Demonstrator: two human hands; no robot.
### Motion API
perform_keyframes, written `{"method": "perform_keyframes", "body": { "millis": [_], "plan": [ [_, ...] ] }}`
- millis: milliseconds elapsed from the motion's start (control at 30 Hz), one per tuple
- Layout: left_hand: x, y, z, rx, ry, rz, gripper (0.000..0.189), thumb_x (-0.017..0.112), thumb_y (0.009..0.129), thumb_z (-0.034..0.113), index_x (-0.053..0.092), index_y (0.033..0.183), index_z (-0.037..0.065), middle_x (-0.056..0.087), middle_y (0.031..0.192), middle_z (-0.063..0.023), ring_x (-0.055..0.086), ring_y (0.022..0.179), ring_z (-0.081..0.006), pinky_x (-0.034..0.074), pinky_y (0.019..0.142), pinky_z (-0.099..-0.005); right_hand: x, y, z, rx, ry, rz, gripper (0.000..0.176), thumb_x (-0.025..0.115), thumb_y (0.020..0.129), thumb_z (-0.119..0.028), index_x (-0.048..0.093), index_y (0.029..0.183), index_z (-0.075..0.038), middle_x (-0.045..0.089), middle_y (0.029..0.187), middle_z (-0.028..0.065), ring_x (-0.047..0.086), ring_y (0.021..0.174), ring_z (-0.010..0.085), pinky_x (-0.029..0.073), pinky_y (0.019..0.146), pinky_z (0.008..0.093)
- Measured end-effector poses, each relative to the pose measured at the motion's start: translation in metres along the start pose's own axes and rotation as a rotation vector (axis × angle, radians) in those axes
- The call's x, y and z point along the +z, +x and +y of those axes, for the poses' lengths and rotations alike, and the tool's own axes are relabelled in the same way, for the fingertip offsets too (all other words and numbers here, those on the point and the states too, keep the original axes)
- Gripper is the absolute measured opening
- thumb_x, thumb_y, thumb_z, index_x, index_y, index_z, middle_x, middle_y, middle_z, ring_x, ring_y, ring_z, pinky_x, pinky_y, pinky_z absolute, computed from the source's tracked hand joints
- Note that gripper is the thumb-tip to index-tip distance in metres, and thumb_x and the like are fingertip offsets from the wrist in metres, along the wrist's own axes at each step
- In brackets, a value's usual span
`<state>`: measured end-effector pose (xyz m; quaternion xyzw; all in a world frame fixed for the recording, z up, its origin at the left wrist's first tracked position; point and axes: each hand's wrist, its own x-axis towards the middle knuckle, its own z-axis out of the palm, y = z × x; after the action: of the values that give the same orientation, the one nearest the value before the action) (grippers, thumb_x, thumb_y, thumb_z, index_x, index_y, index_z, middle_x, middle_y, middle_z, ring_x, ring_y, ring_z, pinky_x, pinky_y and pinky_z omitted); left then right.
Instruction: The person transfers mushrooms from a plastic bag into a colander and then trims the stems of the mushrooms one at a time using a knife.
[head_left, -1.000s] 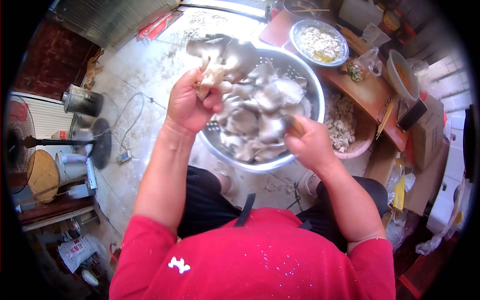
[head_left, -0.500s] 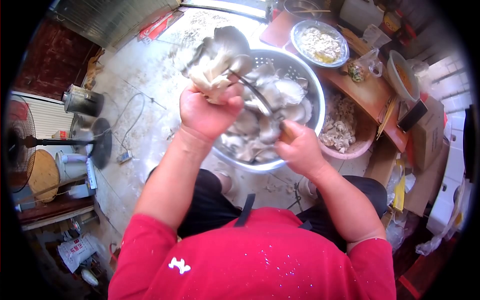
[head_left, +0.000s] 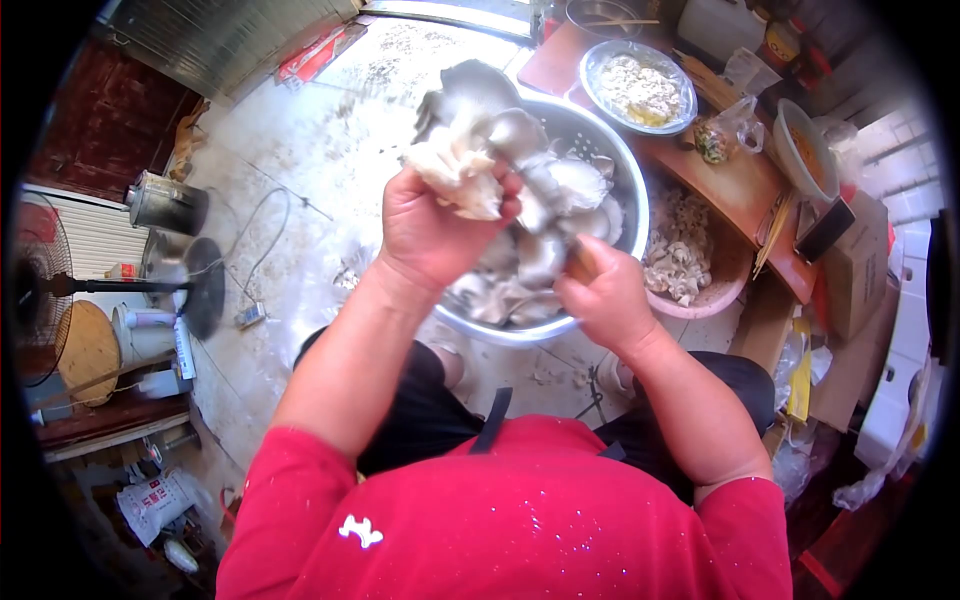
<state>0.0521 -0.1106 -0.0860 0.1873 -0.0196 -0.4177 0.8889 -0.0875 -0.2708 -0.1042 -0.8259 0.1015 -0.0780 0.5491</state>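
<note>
A clump of grey-white oyster mushrooms (head_left: 462, 165) is gripped in my left hand (head_left: 432, 238), its pale base toward me and its caps pointing away. My right hand (head_left: 608, 298) is closed around the wooden handle of a knife (head_left: 580, 264). Its blade is hard to make out against the mushrooms. Both hands are over the near side of a metal colander (head_left: 636, 165). More oyster mushrooms (head_left: 575, 190) lie in the colander, partly hidden by my hands and the held clump.
On the right, a pink basin (head_left: 702, 309) holds torn mushroom pieces (head_left: 680, 265). Above it, a low table (head_left: 725, 180) carries a plastic-covered bowl (head_left: 590, 85), chopsticks and a phone (head_left: 825, 228). A fan (head_left: 205, 288) and a metal pot (head_left: 168, 200) stand on the left.
My left hand has moved right and slightly down with the mushroom clump, closer to my right hand. The dark knife blade, clear against the clump before, is now hard to see.
</note>
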Motion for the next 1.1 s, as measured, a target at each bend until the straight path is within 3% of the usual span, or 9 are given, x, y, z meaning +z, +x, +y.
{"method": "perform_keyframes", "body": {
  "millis": [133, 200, 333, 533, 600, 733, 833, 1033, 1100],
  "plan": [
    [-0.005, -0.002, 0.009, -0.023, 0.035, -0.036, 0.048, 0.055, 0.071, 0.019, 0.057, 0.116, 0.002, 0.064, 0.103, -0.0134, 0.06, 0.096, -0.0317, 0.046, 0.086, -0.0439, -0.002, -0.001, 0.003, 0.003, -0.026, -0.005, 0.019, 0.067, 0.078, -0.018, 0.062, 0.091, -0.005, 0.064, 0.074, 0.0164, 0.064, 0.068, 0.0321, 0.049, 0.062, 0.0365],
    [0.003, -0.004, 0.013, 0.003, 0.216, -0.101, 0.054, 0.058, 0.073, 0.018, 0.053, 0.124, 0.001, 0.063, 0.11, -0.0146, 0.06, 0.099, -0.0317, 0.047, 0.088, -0.0436, -0.002, -0.001, 0.004, -0.009, -0.036, 0.007, 0.019, 0.066, 0.078, -0.018, 0.062, 0.092, -0.006, 0.064, 0.074, 0.0163, 0.064, 0.068, 0.032, 0.049, 0.062, 0.0367],
    [0.015, -0.009, 0.016, -0.011, 0.253, -0.204, 0.058, 0.059, 0.078, 0.022, 0.047, 0.131, 0.001, 0.061, 0.116, -0.0157, 0.06, 0.101, -0.0312, 0.047, 0.088, -0.0433, -0.006, 0.0, 0.005, -0.038, -0.015, 0.034, 0.018, 0.066, 0.078, -0.019, 0.061, 0.09, -0.006, 0.063, 0.074, 0.0166, 0.063, 0.067, 0.033, 0.048, 0.061, 0.0373],
    [0.002, -0.004, 0.012, -0.073, 0.111, -0.06, 0.05, 0.054, 0.081, 0.03, 0.054, 0.126, 0.007, 0.063, 0.11, -0.0167, 0.06, 0.103, -0.028, 0.049, 0.091, -0.0447, -0.004, -0.002, 0.005, -0.034, -0.107, 0.017, 0.018, 0.067, 0.078, -0.019, 0.059, 0.086, -0.006, 0.061, 0.072, 0.0165, 0.061, 0.067, 0.0356, 0.047, 0.06, 0.0399],
    [0.003, -0.003, 0.006, -0.03, 0.121, 0.043, 0.045, 0.051, 0.081, 0.03, 0.058, 0.12, 0.008, 0.066, 0.105, -0.0112, 0.061, 0.099, -0.0236, 0.049, 0.088, -0.0434, -0.002, -0.002, 0.006, -0.044, -0.131, 0.018, 0.017, 0.066, 0.078, -0.019, 0.059, 0.086, -0.006, 0.061, 0.072, 0.0165, 0.061, 0.067, 0.0363, 0.047, 0.06, 0.0405],
    [-0.006, 0.001, 0.003, 0.023, 0.12, 0.113, 0.043, 0.048, 0.081, 0.03, 0.06, 0.116, 0.008, 0.066, 0.105, -0.0095, 0.061, 0.097, -0.0223, 0.049, 0.085, -0.0431, 0.0, -0.001, 0.006, -0.036, -0.144, 0.042, 0.015, 0.065, 0.077, -0.017, 0.058, 0.084, -0.005, 0.061, 0.072, 0.0168, 0.06, 0.068, 0.0374, 0.047, 0.06, 0.0412],
    [-0.01, 0.002, 0.003, 0.001, 0.041, 0.025, 0.04, 0.05, 0.081, 0.028, 0.06, 0.116, 0.009, 0.066, 0.105, -0.0085, 0.061, 0.098, -0.0213, 0.05, 0.086, -0.0429, 0.0, 0.002, 0.007, -0.037, -0.149, 0.065, 0.014, 0.064, 0.076, -0.015, 0.057, 0.084, -0.005, 0.06, 0.073, 0.017, 0.06, 0.068, 0.0377, 0.047, 0.06, 0.0416],
    [0.001, -0.002, -0.002, 0.03, 0.113, 0.121, 0.039, 0.06, 0.08, 0.023, 0.059, 0.116, 0.009, 0.065, 0.109, -0.0073, 0.061, 0.102, -0.0209, 0.05, 0.091, -0.0427, -0.002, 0.003, 0.009, -0.04, -0.164, 0.079, 0.013, 0.062, 0.077, -0.014, 0.056, 0.083, -0.005, 0.061, 0.073, 0.0174, 0.06, 0.068, 0.0381, 0.047, 0.061, 0.0424],
    [0.011, -0.002, -0.006, 0.038, 0.113, 0.231, 0.029, 0.062, 0.079, 0.023, 0.064, 0.104, 0.008, 0.067, 0.096, -0.0073, 0.063, 0.089, -0.022, 0.05, 0.084, -0.0414, -0.002, 0.003, 0.009, -0.036, -0.164, 0.079, 0.012, 0.062, 0.077, -0.013, 0.056, 0.083, -0.005, 0.061, 0.073, 0.0174, 0.06, 0.068, 0.0382, 0.047, 0.061, 0.0427]
  ]
}}
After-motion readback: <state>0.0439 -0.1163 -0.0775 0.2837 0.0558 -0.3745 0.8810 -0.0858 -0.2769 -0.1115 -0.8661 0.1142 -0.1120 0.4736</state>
